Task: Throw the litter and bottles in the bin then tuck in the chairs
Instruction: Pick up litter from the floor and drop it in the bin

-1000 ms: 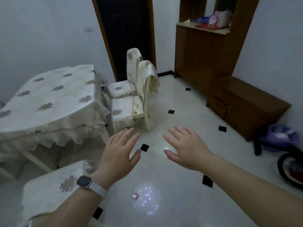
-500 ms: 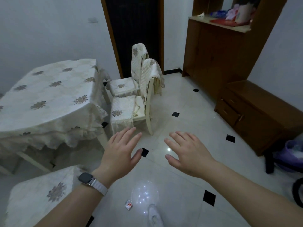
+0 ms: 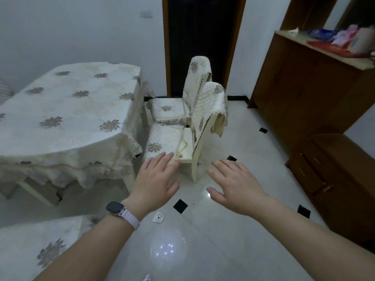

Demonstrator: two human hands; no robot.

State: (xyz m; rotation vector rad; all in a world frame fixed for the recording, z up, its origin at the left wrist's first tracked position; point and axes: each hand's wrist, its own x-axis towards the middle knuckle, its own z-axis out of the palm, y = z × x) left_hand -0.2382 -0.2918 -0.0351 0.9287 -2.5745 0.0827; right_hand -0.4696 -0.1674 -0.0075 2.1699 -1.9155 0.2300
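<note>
Ahead, left hand point(image 3: 156, 185) and right hand point(image 3: 233, 187) spread (holding nothing), quilted cream chair point(image 3: 162, 138), crumpled wrapper point(image 3: 158, 217) on glossy tiles point(image 3: 233, 250).

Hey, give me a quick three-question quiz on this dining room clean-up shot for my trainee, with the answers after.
1. True or false: the left hand and the right hand each hold a piece of litter.
2. Where does the white wrapper lie? A, in the bin. B, on the floor by the left hand. C, on the wooden cabinet.
3. Fill in: the seats of the near chair and the far chair are ___ the table (under / clear of).
Key: 1 false, both hands are open and empty. 2 B. 3 clear of.
</note>
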